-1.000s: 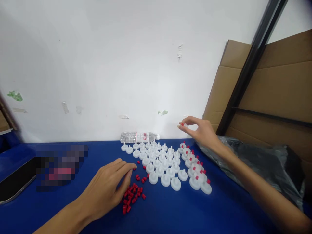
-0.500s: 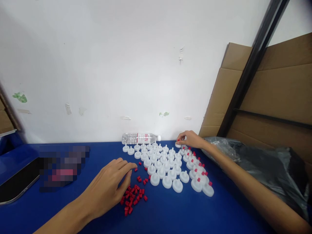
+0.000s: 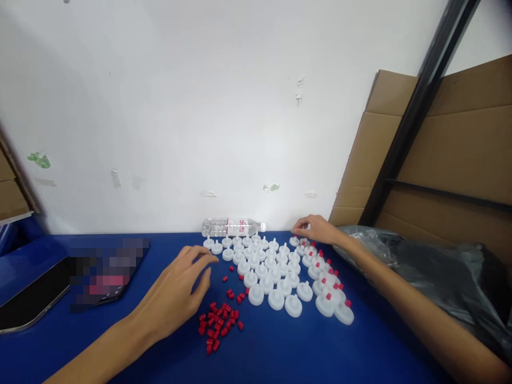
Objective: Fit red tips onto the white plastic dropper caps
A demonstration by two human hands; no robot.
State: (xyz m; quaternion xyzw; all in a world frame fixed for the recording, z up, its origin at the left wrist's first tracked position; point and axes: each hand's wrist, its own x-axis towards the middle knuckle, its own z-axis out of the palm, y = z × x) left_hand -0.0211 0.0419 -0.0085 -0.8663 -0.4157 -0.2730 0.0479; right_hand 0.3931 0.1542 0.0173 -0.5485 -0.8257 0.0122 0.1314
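My left hand [image 3: 182, 285] hovers beside a pile of small red caps [image 3: 218, 322], thumb and fingers apart, holding nothing. At the far right of the table, my right hand [image 3: 314, 229] is just above a white spouted lid [image 3: 294, 241] that stands on the table with a red cap on its tip. Its fingertips are loosely parted at that cap; whether they still touch it is hard to see. Several white spouted lids [image 3: 276, 298] without caps stand in a cluster between the hands. To their right are several lids with red caps [image 3: 326, 304], in a slanting band.
A clear plastic bottle [image 3: 216, 228] lies against the wall behind the lids. On the left of the blue table [image 3: 168, 362] are a phone [image 3: 32, 293] and a partly blurred dark device [image 3: 138, 261]. Black plastic sheeting [image 3: 432, 282] and cardboard [image 3: 460, 149] border the right side.
My right hand has set the capped lid down on the table and loosened its fingers. My left hand has drawn back slightly from the red caps, its thumb and fingers wider apart.
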